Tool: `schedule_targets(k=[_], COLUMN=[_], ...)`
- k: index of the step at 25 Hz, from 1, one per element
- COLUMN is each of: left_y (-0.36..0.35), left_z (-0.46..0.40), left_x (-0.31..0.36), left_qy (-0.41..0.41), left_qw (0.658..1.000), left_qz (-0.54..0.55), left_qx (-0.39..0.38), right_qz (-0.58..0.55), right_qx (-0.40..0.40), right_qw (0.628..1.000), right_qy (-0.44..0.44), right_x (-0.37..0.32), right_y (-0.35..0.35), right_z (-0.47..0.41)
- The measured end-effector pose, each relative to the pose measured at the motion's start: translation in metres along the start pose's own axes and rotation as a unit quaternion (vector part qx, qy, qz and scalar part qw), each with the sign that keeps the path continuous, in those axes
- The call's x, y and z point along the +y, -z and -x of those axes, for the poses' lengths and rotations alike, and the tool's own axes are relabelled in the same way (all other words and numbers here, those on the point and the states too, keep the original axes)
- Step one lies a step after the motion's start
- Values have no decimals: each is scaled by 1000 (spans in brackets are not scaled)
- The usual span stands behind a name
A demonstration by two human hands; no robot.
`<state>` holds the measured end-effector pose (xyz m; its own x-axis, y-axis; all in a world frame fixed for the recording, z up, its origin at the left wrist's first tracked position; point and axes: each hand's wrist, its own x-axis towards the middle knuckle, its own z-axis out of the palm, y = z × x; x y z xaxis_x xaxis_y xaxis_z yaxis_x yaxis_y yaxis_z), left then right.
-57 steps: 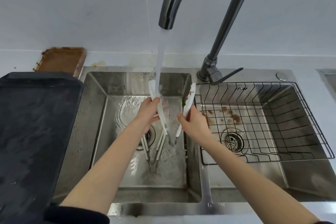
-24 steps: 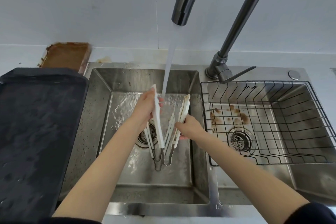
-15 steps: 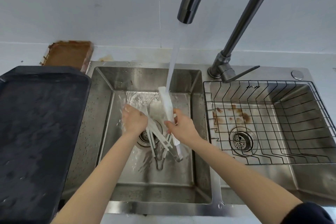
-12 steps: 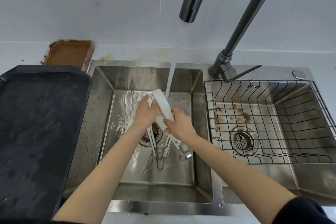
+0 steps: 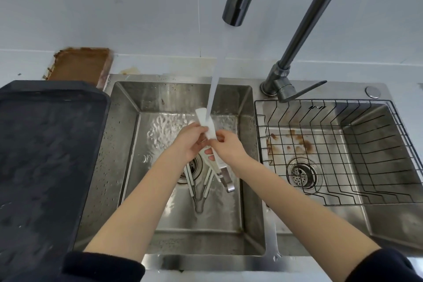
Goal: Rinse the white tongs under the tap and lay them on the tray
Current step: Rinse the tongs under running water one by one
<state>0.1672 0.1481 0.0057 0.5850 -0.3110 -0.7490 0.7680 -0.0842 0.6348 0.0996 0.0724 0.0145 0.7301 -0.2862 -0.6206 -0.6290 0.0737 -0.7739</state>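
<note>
At the far left lies a black tray (image 5: 45, 155), and behind its back edge stands a brown, stained board (image 5: 80, 64) against the wall. Next to the tray is the left basin (image 5: 128, 144) of a steel sink. Over this basin the left hand (image 5: 190, 142) and the right hand (image 5: 226, 146) meet. Both hands hold the white tongs (image 5: 207, 122): the fingers of each hand are curled around the middle part, the left hand from the left side and the right hand from the right side. The white end of the tongs points up and away, and the water stream (image 5: 215, 80) from the tap (image 5: 238, 2) falls directly on it. The metal end comes out below the right hand. On the floor of the basin, below the hands, lie other tongs (image 5: 199, 190) near the drain. At the right, a wire basket (image 5: 343, 155) sits in the right basin, where brown stains are visible.
</note>
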Motion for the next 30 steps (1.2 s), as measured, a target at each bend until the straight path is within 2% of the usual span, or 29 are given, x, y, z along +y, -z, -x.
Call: schedule_targets(k=[4,8,10,12,16,22,23,25,27,28,29,30], left_y=[-3,-1,2,3,4,5,3,0,-3,-3,-3,-3], left_z=[2,-2,-2,-1,-5,-5,-4,-2,-1,-2,-3,-5], left_x=[6,14,17,15,8,7,6,3,2,1,1,0], left_qy=[-7,-21,-15,-8,6,21,29,42,46,45,46,49], left_qw=[999,994,994,999,1000,998,996,993,989,988,988,988], left_qz=[20,100,104,49,2,63,80,111,139,143,144,147], left_qx=[-25,-29,-17,4,23,6,-3,-22,-31,-30,-28,-28], right_qz=[-43,-28,4,103,321,485,488,440,381,362,337,295], right_qx=[4,-44,-38,1,37,43,60,120,199,244,273,276], right_qw=[999,998,999,994,936,859,852,844,814,801,811,850], right_qy=[-14,-44,-29,21,141,159,181,282,390,410,393,337], right_x=[0,4,5,4,6,10,11,14,18,18,16,11], right_y=[8,18,19,17,4,8,12,21,31,36,40,45], right_z=[9,18,19,18,16,15,17,24,26,26,25,23])
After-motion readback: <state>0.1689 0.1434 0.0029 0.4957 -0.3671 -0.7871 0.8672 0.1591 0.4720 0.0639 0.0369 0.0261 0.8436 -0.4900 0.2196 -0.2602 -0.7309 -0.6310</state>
